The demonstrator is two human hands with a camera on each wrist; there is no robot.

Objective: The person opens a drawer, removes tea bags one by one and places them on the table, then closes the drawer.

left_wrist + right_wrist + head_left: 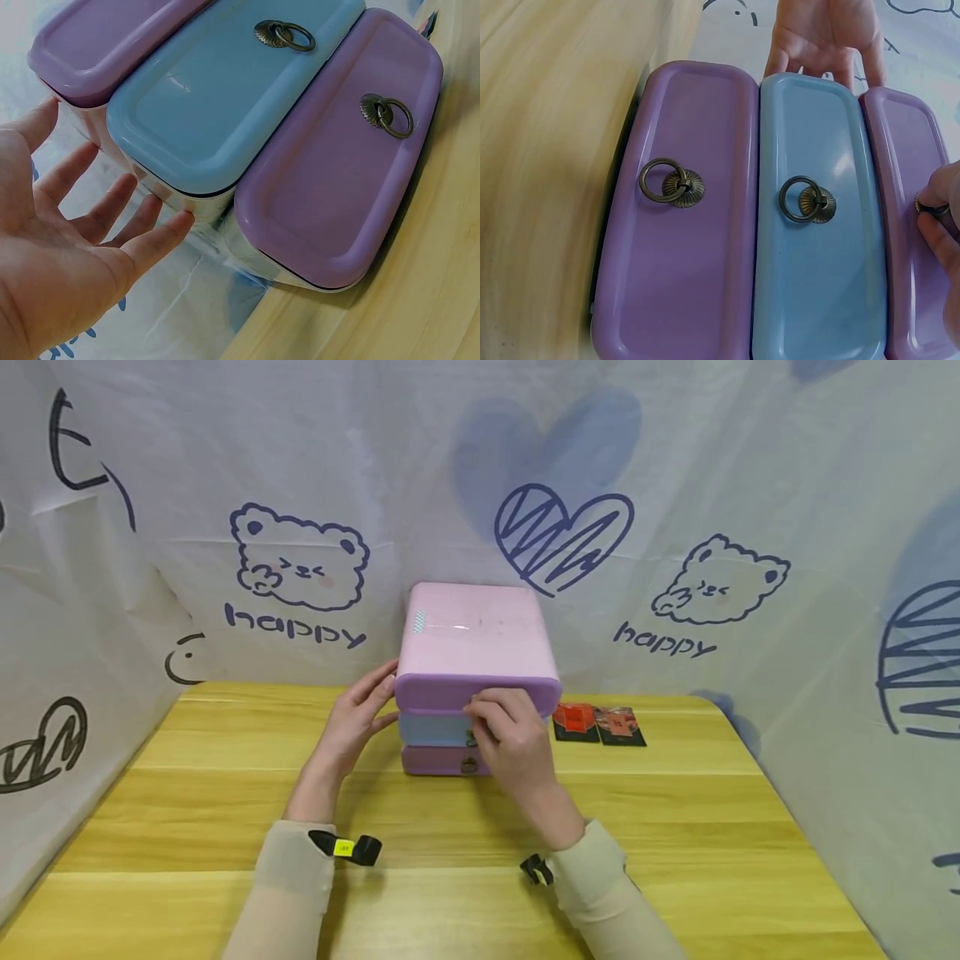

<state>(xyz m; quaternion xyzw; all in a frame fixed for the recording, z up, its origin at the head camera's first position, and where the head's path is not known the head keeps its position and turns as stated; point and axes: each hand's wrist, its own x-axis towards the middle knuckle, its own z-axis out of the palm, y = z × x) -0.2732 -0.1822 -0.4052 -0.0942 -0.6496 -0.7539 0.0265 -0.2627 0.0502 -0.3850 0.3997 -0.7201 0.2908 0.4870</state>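
Observation:
A small three-drawer box [476, 631] with a pink top stands against the back wall. Its top drawer [435, 693] is purple, the middle drawer [202, 97] blue and the bottom drawer [337, 150] purple. My right hand [513, 739] pinches the ring handle [934, 211] of the top drawer between thumb and finger. Against the box's left side rest the spread fingertips of my left hand [352, 718]. Brass ring handles hang on the blue drawer [821, 285] and the bottom drawer [682, 277]. All three drawer fronts look pushed in.
Two dark cards with red prints, a left card [576, 722] and a right card [621, 727], lie right of the box on the wooden table [450, 893]. Behind hangs a white cloth [420, 468] with bear and heart drawings.

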